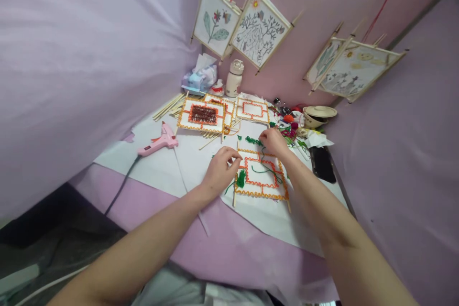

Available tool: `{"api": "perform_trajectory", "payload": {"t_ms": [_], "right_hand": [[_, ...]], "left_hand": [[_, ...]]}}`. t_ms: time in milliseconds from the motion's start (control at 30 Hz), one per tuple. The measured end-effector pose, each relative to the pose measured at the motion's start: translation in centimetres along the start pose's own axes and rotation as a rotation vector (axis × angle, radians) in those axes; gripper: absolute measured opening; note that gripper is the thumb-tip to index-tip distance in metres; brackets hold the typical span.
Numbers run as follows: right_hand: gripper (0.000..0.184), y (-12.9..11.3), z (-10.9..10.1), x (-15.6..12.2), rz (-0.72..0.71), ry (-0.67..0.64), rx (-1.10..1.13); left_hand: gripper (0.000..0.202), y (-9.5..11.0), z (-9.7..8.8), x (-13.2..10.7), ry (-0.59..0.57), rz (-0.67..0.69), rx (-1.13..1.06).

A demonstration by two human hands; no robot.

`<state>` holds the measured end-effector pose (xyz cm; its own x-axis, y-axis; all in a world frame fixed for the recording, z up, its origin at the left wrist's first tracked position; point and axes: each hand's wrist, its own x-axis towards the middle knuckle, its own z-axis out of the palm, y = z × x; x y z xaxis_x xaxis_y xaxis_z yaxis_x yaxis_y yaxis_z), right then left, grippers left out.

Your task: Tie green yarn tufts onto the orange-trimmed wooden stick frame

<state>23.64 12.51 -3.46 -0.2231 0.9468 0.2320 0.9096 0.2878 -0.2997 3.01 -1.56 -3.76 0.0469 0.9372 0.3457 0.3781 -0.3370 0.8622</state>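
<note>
A small white panel [261, 176] edged in orange and yellow yarn lies on white paper in front of me. My left hand [220, 170] rests at its left edge, fingers curled and pinched near a tuft of green yarn [241, 179]. At the panel's far edge my right hand [273, 142] has its fingers closed on a strand of green yarn [254, 141] that trails across the panel. Both forearms reach in from below.
A pink glue gun [159, 142] with a dark cord lies at the left. Two finished yarn panels [202, 114] and wooden sticks [168, 106] sit behind. A bowl [318, 115], yarn scraps, a bottle [234, 78] and a black phone [322, 164] crowd the right. Framed drawings [258, 29] hang above.
</note>
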Motion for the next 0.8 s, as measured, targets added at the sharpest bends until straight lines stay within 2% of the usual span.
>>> {"api": "perform_trajectory", "payload": {"t_ms": [100, 200, 333, 400, 467, 500, 567, 667, 800], "right_hand": [[0.020, 0.1, 1.2, 0.4, -0.010, -0.022, -0.001], [0.024, 0.3, 1.5, 0.4, -0.018, 0.001, 0.014], [0.029, 0.2, 0.4, -0.6, 0.003, 0.081, 0.052], [0.027, -0.5, -0.4, -2.0, 0.007, 0.140, 0.109], [0.019, -2.0, -1.1, -4.1, -0.048, 0.185, 0.236], [0.015, -3.0, -1.4, -5.5, -0.110, 0.166, 0.291], [0.009, -5.3, -1.8, -8.3, -0.284, 0.014, 0.336], [0.009, -8.5, -1.7, -12.0, -0.504, -0.195, 0.224], [0.012, -11.2, -0.8, -14.3, -0.493, -0.214, -0.041]], "left_hand": [[0.014, -0.1, 0.0, 0.0, 0.011, 0.012, 0.003], [0.013, -0.2, -0.2, 0.1, 0.022, 0.019, 0.008], [0.014, -0.2, -0.5, 0.4, 0.043, 0.009, 0.019], [0.014, -0.3, -0.8, 0.7, 0.076, 0.009, 0.033], [0.013, -0.3, -1.2, 1.0, 0.117, -0.002, 0.043], [0.013, -0.4, -1.4, 1.2, 0.135, -0.010, 0.042], [0.014, -0.4, -1.6, 1.5, 0.162, -0.024, 0.037], [0.014, -0.7, -1.6, 1.6, 0.177, -0.029, 0.037], [0.015, -0.9, -1.3, 1.4, 0.149, -0.025, 0.057]]}}
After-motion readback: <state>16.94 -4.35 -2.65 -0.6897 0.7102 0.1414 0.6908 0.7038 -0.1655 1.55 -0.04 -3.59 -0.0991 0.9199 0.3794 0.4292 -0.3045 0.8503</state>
